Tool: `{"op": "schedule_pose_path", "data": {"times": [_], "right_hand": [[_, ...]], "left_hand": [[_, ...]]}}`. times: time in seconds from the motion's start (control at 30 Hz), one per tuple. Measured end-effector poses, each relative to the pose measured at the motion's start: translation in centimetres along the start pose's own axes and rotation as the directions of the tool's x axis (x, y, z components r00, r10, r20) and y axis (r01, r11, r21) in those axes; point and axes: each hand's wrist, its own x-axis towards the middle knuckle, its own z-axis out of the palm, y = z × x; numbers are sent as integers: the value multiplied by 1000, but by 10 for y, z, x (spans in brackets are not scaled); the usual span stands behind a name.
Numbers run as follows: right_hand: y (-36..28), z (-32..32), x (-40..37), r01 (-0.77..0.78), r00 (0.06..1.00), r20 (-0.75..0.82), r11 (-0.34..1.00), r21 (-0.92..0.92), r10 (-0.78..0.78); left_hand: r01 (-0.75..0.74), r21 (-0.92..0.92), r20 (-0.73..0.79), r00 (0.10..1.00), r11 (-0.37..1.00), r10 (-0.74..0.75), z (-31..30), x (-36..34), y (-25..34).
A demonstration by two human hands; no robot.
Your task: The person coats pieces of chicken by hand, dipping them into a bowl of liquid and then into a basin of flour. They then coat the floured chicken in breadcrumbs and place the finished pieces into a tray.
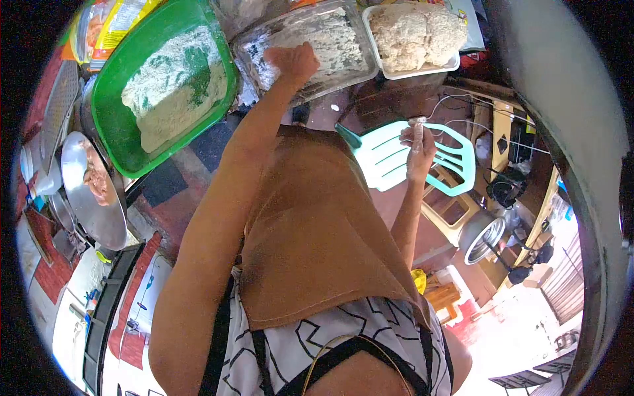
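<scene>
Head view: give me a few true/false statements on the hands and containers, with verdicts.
1. The left hand is down in the clear container of crumb coating. True.
2. The right hand is empty. False: its fingers pinch a small pale piece.
3. The green tub holds a pale floury mix. True.
4. The white tray has nothing in it. False: it is piled with coated lumps.
5. The teal chair sits up on the counter next to the green tub. False: it stands lower down, under the right hand.
</scene>
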Motion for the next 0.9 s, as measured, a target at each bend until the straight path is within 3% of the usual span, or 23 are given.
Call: {"op": "schedule_pose_path", "data": {"times": [0.07, 0.17, 0.27, 0.33, 0.57, 0.63, 0.9], "right_hand": [[2, 0, 1, 0, 1000, 6, 1000, 0, 0], [-1, 1, -1, -3, 1000, 17, 1000, -5, 3], [-3, 3, -1, 0, 1000, 27, 1000, -15, 0], [-2, 5, -1, 7, 999, 35, 1000, -21, -6], [-6, 10, 0, -11, 999, 35, 1000, -20, 12], [-8, 10, 0, -14, 999, 31, 1000, -20, 15], [-7, 7, -4, 2, 1000, 26, 1000, 10, -3]], "left_hand": [[-5, 29, -41, 999, 1000, 6, 8, 1, -6], [9, -63, -3, 1000, 998, -9, 15, 2, -13], [-3, -102, -58, 998, 995, -3, -4, -6, -13], [-20, -182, 13, 1000, 983, 23, -24, -12, -11], [5, -349, -33, 999, 937, -18, -24, -20, -17], [92, -393, 40, 996, 915, -83, -36, -24, -10], [69, -527, -33, 994, 847, -102, -13, -14, 7]]}}
